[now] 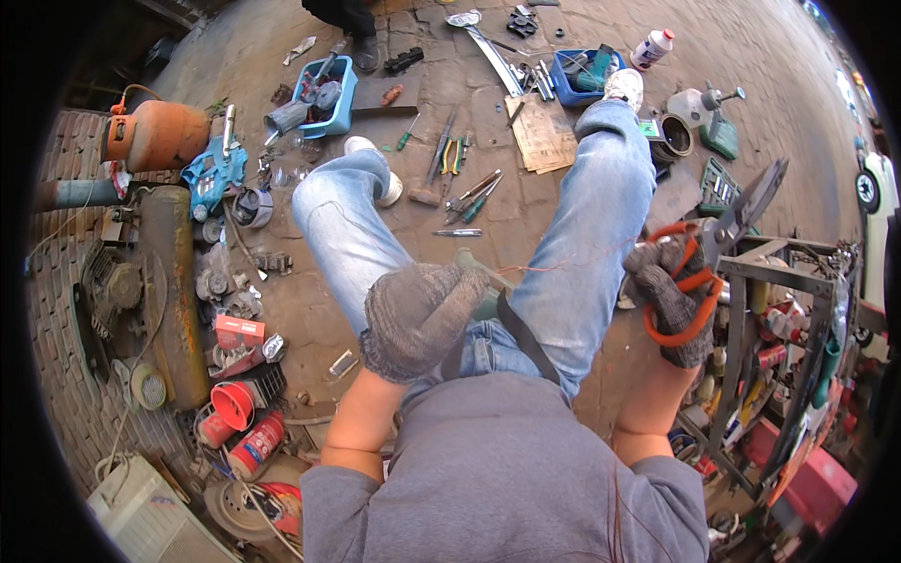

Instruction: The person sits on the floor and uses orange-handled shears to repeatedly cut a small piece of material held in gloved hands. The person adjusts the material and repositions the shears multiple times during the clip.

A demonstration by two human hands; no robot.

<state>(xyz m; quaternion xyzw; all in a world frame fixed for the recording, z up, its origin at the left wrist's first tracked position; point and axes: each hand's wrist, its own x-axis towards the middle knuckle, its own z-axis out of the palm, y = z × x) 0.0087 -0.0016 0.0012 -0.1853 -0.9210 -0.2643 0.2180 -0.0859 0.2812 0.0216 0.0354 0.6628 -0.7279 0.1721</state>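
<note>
My left hand [426, 317], in a grey knitted work glove, is curled closed above my lap. A thin copper-red wire [538, 268] runs from its fingertips across to the right over my jeans. My right hand [665, 295], gloved as well, grips the orange handles of metal shears [739, 211] out to the right. Their blades point up and away from me, next to a metal frame [774, 271]. Between my thighs lies a green object [486, 299] with a black strap [524, 334], partly hidden by the left glove.
On the brick floor ahead lie pliers [452, 155], a hammer [424, 195], screwdrivers [479, 200] and cardboard [542, 134]. Two blue bins [345, 105] hold tools and parts. An orange gas cylinder [162, 136] and scrap line the left wall. Another person's foot [366, 53] stands at the top.
</note>
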